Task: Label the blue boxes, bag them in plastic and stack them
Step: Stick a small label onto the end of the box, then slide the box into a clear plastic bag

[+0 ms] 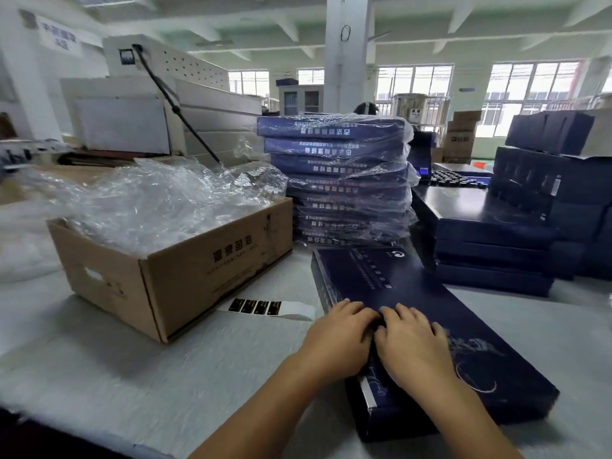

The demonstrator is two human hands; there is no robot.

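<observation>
Head view shows a long, flat dark-blue cardboard box (pixel 381 276) lying bare on the white padded table (pixel 132 359), at the labelling stage by my reading. The left hand (pixel 337 342) and right hand (pixel 414 349) rest knuckles-up on its lid, bent fingers meeting. Whether they pinch or press a sticker I cannot tell.

A white backing strip of small black labels (pixel 261 307) lies just beside the box. Behind it stands a tall stack of blue boxes wrapped in clear plastic (pixel 341 180), so many look finished. A lower pile of unwrapped blue boxes (pixel 490 246) waits on the right. A brown cardboard carton (pixel 185 276) full of crumpled clear plastic bags (pixel 159 200) sits to the left. This box remains unbagged and unstacked.
</observation>
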